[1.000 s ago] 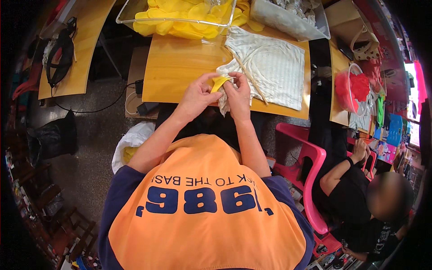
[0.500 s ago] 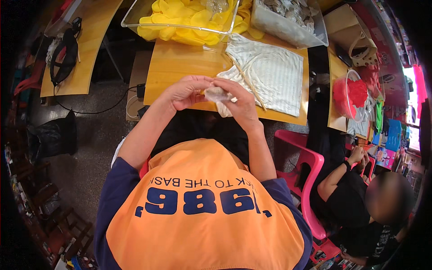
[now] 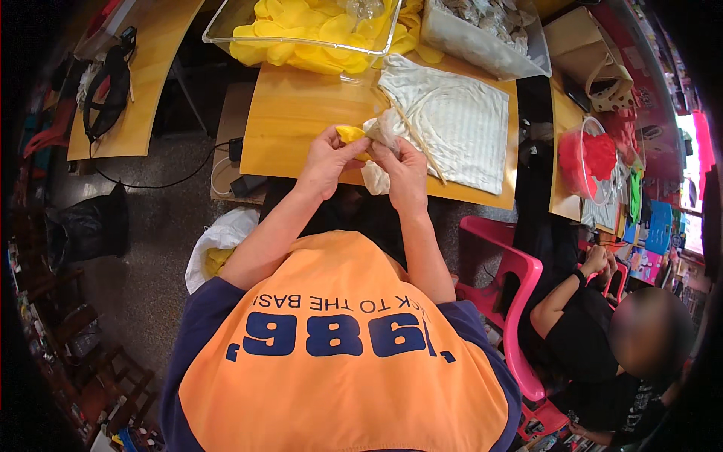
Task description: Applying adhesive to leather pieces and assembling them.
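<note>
Above the near edge of the wooden table, my left hand (image 3: 325, 164) pinches a yellow petal-like piece (image 3: 349, 134) between thumb and fingers. Close beside it, my right hand (image 3: 407, 172) is closed on a crumpled off-white piece (image 3: 385, 126); what that is made of I cannot make out. The two pieces meet or overlap between my fingertips. Another pale crumpled bit (image 3: 375, 179) shows below my hands at the table edge. Just beyond my right hand, a thin wooden stick (image 3: 413, 134) lies across a folded white cloth (image 3: 471, 124).
At the table's far side stand a clear bin (image 3: 301, 45) of yellow petal-like pieces and a translucent bin (image 3: 486, 56) of crumpled pale packets. A pink chair (image 3: 520, 301) is at right, near a seated person (image 3: 580, 324). A white sack (image 3: 218, 245) stands by my left arm.
My hands have drawn slightly apart and turned. The yellow piece now shows at my left fingertips, and the off-white piece sits higher. My left forearm has shifted right, uncovering the white sack.
</note>
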`<state>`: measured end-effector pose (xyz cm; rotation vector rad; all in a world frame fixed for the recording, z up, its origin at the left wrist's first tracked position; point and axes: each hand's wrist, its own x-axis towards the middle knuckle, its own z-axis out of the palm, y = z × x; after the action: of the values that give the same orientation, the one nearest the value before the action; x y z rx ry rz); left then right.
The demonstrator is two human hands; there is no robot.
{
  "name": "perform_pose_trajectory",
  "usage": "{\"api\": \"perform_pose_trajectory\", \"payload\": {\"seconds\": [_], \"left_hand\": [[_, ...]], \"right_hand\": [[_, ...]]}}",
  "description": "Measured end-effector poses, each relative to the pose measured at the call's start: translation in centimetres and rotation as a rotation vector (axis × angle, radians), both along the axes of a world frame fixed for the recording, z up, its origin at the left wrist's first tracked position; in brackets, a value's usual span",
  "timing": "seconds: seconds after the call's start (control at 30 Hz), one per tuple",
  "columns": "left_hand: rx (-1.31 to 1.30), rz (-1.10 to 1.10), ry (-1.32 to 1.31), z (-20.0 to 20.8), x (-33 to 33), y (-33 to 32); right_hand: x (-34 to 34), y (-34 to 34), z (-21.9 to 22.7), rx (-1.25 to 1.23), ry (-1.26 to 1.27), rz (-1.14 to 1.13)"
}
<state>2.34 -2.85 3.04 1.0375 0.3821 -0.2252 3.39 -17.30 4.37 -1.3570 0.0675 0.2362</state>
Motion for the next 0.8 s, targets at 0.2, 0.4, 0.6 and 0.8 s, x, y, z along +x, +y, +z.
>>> {"api": "perform_pose_trajectory", "payload": {"seconds": [0.2, 0.4, 0.6, 0.8], "left_hand": [[-0.096, 0.066, -0.024, -0.1, -0.1, -0.1], [0.637, -0.002, -0.241, 1.2, 0.1, -0.2], [1.522, 0.143, -0.631, 2.4, 0.4, -0.8], [1.751, -0.069, -0.585, 3.5, -0.3, -0.6]], "right_hand": [[0.2, 0.1, -0.7, 0.071, 0.025, -0.044], [-0.3, 0.6, -1.1, -0.124, -0.053, -0.113], [-0.4, 1.0, -1.3, -0.189, -0.083, -0.141], [-0.6, 1.6, -1.5, -0.076, -0.125, -0.218]]}}
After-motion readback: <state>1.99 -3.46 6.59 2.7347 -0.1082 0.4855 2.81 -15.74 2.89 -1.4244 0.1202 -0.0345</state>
